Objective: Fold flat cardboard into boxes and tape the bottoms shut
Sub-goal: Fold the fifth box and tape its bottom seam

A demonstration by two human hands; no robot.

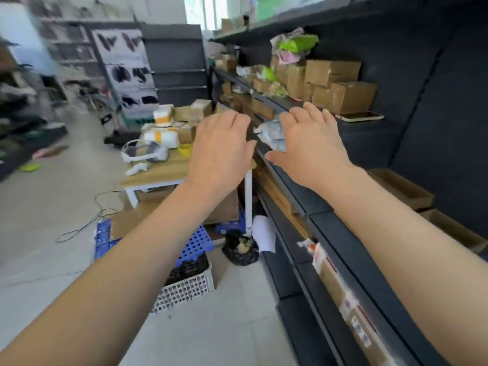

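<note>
Left hand [220, 151]: 12 o'clock, palm down, fingers relaxed and spread, holding nothing
Right hand [309, 143]: 1 o'clock, likewise slack and empty, over the dark shelf [290, 185] edge
Flat cardboard [276, 192]: stacked under that shelf, 4 o'clock of the left hand
Made-up boxes [343, 96]: 1 o'clock, upper shelf, phone [359, 116] beside

Left grip [220, 146] covers the right end of the desk [158, 173], and its fingertips dip out of sight. The crumpled pale thing [272, 133] between the two sits half behind the right grip [309, 143], so no idea what it is. Racks [66, 46] way off left of the left grip are just smear. Labels on the packs [332, 283] below the right forearm are unreadable.
</note>
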